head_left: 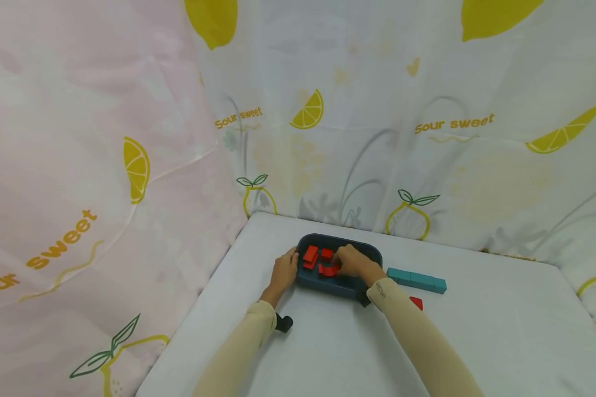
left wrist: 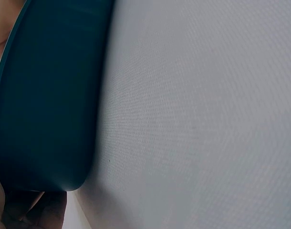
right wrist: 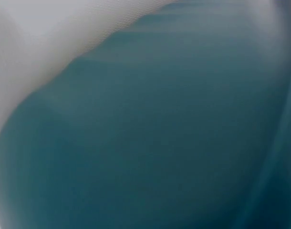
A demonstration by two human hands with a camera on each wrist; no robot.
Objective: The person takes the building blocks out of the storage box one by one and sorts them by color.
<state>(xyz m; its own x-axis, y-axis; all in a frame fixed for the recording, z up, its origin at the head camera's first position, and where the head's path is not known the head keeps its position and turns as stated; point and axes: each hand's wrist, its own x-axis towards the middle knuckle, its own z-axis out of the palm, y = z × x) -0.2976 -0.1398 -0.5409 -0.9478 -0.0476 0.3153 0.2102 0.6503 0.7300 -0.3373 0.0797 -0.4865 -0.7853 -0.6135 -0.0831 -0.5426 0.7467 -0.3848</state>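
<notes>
A dark blue tray stands on the white table, with several red blocks inside. My left hand grips the tray's left end; in the left wrist view its fingers show at the corner of the tray wall. Reaching over the near side, my right hand has its curled fingertips at a red curved block and pinches its right end. A small red block lies just behind, and a red rectangular block lies to the left. Only the tray's outer wall fills the right wrist view; the hand is hidden there.
To the right of the tray, a row of teal blocks lies on the table. Another red block shows partly from behind the right sleeve. A lemon-print curtain hangs along the back and left edges.
</notes>
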